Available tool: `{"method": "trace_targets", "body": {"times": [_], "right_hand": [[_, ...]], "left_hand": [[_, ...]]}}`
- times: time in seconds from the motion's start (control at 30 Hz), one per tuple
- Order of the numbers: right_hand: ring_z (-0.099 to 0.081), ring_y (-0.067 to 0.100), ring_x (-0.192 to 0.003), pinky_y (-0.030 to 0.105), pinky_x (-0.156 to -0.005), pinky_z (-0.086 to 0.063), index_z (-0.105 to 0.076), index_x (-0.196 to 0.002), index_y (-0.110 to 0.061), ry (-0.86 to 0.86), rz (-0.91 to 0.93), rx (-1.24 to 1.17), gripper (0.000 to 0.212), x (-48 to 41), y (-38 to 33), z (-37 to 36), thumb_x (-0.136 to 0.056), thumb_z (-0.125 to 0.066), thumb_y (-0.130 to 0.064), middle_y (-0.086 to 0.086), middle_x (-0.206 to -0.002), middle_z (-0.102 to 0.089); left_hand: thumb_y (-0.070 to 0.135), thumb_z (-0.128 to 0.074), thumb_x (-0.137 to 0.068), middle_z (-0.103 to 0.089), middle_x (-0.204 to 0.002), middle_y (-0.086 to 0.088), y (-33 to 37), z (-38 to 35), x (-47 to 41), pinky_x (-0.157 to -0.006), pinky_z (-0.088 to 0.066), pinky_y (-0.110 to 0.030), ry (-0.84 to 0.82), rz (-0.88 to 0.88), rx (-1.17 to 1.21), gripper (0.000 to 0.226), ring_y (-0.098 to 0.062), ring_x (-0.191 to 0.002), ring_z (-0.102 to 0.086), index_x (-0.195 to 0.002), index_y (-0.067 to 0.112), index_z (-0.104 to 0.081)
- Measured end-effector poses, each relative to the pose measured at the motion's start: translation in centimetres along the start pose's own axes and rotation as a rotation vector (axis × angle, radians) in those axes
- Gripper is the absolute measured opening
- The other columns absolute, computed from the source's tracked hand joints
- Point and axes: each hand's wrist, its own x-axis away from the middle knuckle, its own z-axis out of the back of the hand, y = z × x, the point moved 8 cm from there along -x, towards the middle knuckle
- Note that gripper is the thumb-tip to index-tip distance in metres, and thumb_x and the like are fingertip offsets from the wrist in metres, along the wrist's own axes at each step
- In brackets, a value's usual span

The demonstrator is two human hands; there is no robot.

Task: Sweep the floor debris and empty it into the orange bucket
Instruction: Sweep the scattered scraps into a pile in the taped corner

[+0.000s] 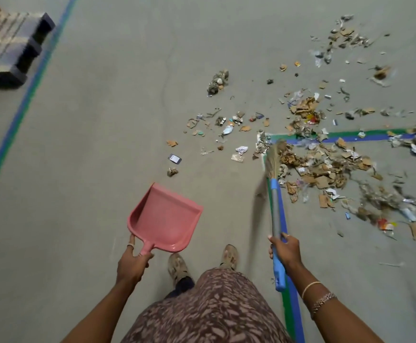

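1. Left hand (133, 262): fingers clenched around the handle of a pink dustpan (163, 219), which is held above the floor (90, 144), empty, its mouth pointing away from the person.
2. Right hand (285, 251): fingers grasping the blue-and-grey handle of a broom (275, 184); the bristles reach the near edge of the debris (325, 167).
3. Debris: scraps of cardboard, paper and plastic, densest just beyond and to the right of the broom bristles, thinner farther away from them.
4. Floor tape (338, 137): green-and-blue lines forming a corner beside the broom bristles.
5. Pallet (11, 50): far left of the broom.
6. The orange bucket does not appear in this view.
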Motion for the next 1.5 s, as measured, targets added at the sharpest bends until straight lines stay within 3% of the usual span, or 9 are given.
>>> {"method": "trace_targets", "body": {"times": [0.07, 0.17, 0.53, 0.7, 0.83, 0.97, 1.17, 1.3, 1.5], "right_hand": [[-0.050, 0.024, -0.044, 0.032, -0.045, -0.045, -0.058, -0.106, -0.003, -0.023, 0.019, 0.004, 0.025, 0.5, -0.7, -0.6, -0.088, -0.073, -0.009, 0.016, -0.052, -0.051], [-0.050, 0.023, -0.042, 0.032, -0.045, -0.044, -0.057, -0.105, -0.002, -0.089, 0.064, 0.042, 0.022, 1.4, -2.4, -2.3, -0.089, -0.071, -0.007, 0.016, -0.053, -0.051], [-0.060, 0.024, -0.050, 0.032, -0.046, -0.050, -0.053, -0.129, -0.011, -0.481, 0.198, 0.476, 0.049, 4.5, -8.5, -17.2, -0.085, -0.073, -0.017, 0.014, -0.068, -0.062], [-0.065, 0.024, -0.055, 0.032, -0.046, -0.052, -0.054, -0.125, -0.008, -0.590, 0.234, 0.707, 0.046, 6.2, -11.2, -27.0, -0.085, -0.074, -0.018, 0.017, -0.078, -0.065], [-0.065, 0.024, -0.055, 0.032, -0.047, -0.054, -0.057, -0.116, -0.001, -0.613, 0.193, 0.825, 0.039, 7.1, -12.0, -34.6, -0.085, -0.075, -0.014, 0.020, -0.078, -0.066], [-0.064, 0.028, -0.051, 0.035, -0.048, -0.055, -0.062, -0.102, 0.010, -0.535, 0.053, 0.842, 0.030, 6.6, -10.4, -39.1, -0.083, -0.076, -0.007, 0.024, -0.071, -0.065], [-0.061, 0.031, -0.045, 0.036, -0.045, -0.052, -0.062, -0.089, 0.014, -0.280, -0.087, 0.698, 0.025, 6.1, -7.9, -38.2, -0.078, -0.078, -0.001, 0.025, -0.067, -0.062], [-0.065, 0.037, -0.048, 0.040, -0.045, -0.055, -0.060, -0.085, 0.013, -0.092, -0.104, 0.595, 0.027, 6.8, -8.0, -35.1, -0.076, -0.080, -0.004, 0.028, -0.068, -0.065], [-0.064, 0.034, -0.046, 0.036, -0.045, -0.053, -0.062, -0.073, 0.007, 0.080, -0.069, 0.375, 0.022, 8.4, -9.2, -31.8, -0.079, -0.078, -0.005, 0.019, -0.050, -0.060]], "left_hand": [[0.049, -0.084, -0.076, -0.074, -0.091, -0.016, 0.8, 0.3, -0.2, -0.054, -0.050, -0.030, 0.021, -0.037, -0.033, 0.112, -0.018, -0.059, -0.062, -0.159, 0.041, -0.010], [0.068, -0.077, -0.072, -0.074, -0.076, -0.003, 2.4, 0.7, 0.2, -0.059, -0.052, -0.031, 0.028, -0.141, -0.119, 0.111, -0.010, -0.060, -0.069, -0.157, 0.047, -0.010], [0.080, -0.057, -0.078, -0.074, -0.083, -0.008, 0.1, 5.8, -3.2, -0.080, -0.055, -0.045, 0.106, -0.141, -0.077, 0.094, -0.012, -0.069, -0.070, -0.156, 0.047, -0.016], [0.059, -0.071, -0.085, -0.073, -0.077, -0.005, -2.4, 9.2, -6.7, -0.050, -0.055, -0.035, -0.003, -0.125, 0.126, 0.088, -0.016, -0.052, -0.063, -0.156, 0.042, -0.024], [0.044, -0.071, -0.090, -0.073, -0.096, -0.001, -2.3, 13.2, -9.4, -0.058, -0.057, -0.030, -0.137, -0.202, 0.174, 0.084, -0.017, -0.054, -0.059, -0.158, 0.037, -0.022], [0.048, -0.070, -0.090, -0.066, -0.065, -0.001, -3.4, 16.6, -13.2, -0.049, -0.048, -0.027, -0.215, -0.223, 0.134, 0.084, -0.015, -0.053, -0.056, -0.155, 0.047, -0.017], [0.065, -0.078, -0.074, -0.066, -0.065, -0.007, -5.0, 20.6, -19.4, -0.043, -0.049, -0.032, -0.198, -0.207, 0.001, 0.106, -0.017, -0.051, -0.060, -0.155, 0.051, -0.010], [0.074, -0.065, -0.077, -0.069, -0.069, 0.001, -5.2, 21.7, -23.3, -0.058, -0.060, -0.043, -0.171, -0.241, -0.135, 0.093, -0.020, -0.061, -0.068, -0.152, 0.057, -0.011], [0.073, -0.044, -0.084, -0.076, -0.082, 0.013, -1.5, 22.9, -26.4, -0.075, -0.056, -0.037, -0.145, -0.413, -0.161, 0.079, -0.002, -0.058, -0.068, -0.152, 0.053, -0.010]]}}
